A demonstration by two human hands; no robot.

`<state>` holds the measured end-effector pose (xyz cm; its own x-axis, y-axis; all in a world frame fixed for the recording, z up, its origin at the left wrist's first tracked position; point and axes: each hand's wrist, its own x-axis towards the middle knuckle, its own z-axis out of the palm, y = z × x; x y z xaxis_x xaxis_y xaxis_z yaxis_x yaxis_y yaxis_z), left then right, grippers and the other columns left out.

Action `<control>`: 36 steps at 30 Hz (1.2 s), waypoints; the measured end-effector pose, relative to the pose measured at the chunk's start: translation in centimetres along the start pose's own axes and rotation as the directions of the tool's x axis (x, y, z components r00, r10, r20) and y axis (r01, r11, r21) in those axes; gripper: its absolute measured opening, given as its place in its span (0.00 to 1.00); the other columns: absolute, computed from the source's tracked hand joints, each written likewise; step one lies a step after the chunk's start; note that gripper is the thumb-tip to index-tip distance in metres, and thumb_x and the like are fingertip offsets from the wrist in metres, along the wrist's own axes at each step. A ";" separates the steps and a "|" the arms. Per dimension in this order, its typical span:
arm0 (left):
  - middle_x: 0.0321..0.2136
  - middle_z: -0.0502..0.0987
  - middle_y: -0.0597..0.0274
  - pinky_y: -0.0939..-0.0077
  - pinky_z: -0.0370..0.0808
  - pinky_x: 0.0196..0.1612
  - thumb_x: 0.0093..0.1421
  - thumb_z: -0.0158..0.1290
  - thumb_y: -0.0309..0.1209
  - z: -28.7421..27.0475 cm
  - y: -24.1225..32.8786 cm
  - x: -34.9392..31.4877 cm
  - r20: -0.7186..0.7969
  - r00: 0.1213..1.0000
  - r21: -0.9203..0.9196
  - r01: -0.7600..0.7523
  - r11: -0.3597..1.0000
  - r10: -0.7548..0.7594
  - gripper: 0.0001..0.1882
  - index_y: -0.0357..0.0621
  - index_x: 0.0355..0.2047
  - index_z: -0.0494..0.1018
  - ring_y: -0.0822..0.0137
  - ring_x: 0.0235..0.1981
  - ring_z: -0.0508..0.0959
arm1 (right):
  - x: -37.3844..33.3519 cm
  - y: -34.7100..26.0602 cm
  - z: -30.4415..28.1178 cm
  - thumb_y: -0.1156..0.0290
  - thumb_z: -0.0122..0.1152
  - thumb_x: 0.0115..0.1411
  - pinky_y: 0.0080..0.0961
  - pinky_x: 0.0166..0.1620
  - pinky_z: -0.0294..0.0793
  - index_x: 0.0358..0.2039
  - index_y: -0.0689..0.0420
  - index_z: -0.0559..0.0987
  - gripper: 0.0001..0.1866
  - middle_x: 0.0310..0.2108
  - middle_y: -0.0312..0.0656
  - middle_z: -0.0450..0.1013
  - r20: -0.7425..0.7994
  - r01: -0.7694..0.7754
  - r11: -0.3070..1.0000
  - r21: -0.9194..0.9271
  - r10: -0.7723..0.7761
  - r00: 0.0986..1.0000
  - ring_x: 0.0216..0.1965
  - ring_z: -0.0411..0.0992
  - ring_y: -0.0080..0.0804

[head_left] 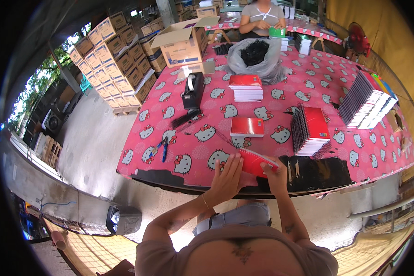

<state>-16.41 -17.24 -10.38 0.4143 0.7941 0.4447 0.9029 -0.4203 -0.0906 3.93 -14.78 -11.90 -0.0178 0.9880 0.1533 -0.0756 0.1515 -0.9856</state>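
At the lower centre of the frame, my right hand clamps the right end of a red notebook, my left hand laid against its left end, fingers outstretched. At upper centre, a translucent plastic bag holds a black tangle; further left stands an open cardboard box, contents unclear.

Over on the left I see cardboard cartons stacked high on a wooden pallet, with a teal chair left of them on the concrete floor. To the right of that stack, a large carton stands with its flaps open, and near it I have a black tape dispenser. Far right, I make out a red fan near a yellow curtain; low left, a dark plastic container.
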 end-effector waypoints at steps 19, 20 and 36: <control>0.67 0.56 0.37 0.35 0.46 0.67 0.64 0.42 0.59 -3.3 -0.5 5.0 -0.076 0.997 0.049 -0.001 0.999 0.005 0.45 0.29 0.65 0.56 0.44 0.70 0.55 | -0.1 -1.9 0.3 0.72 0.65 0.62 0.16 0.38 0.73 0.47 0.62 0.80 0.14 0.33 0.33 0.77 0.070 -0.016 1.000 0.018 0.015 0.997 0.33 0.71 0.16; 0.67 0.56 0.37 0.34 0.46 0.67 0.63 0.43 0.59 -4.1 -1.1 6.6 -0.113 0.992 0.114 0.069 0.991 -0.056 0.45 0.29 0.65 0.56 0.43 0.70 0.54 | -0.4 -1.9 0.7 0.71 0.65 0.62 0.15 0.37 0.72 0.47 0.62 0.80 0.14 0.32 0.32 0.76 0.093 -0.013 1.000 -0.007 0.014 0.996 0.32 0.71 0.16; 0.68 0.56 0.40 0.38 0.44 0.68 0.65 0.41 0.60 -3.5 -0.1 6.3 -0.067 0.998 -0.057 0.002 0.998 -0.006 0.44 0.32 0.66 0.56 0.44 0.70 0.54 | -1.1 -1.3 1.6 0.75 0.64 0.62 0.15 0.36 0.72 0.47 0.62 0.80 0.13 0.35 0.34 0.77 0.136 -0.090 0.987 0.133 0.071 0.988 0.32 0.71 0.14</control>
<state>-14.32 -13.71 -4.40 0.4004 0.7656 0.5035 0.8957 -0.4430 -0.0387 2.48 -16.10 -10.68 -0.1590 0.9831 0.0909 -0.2052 0.0571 -0.9770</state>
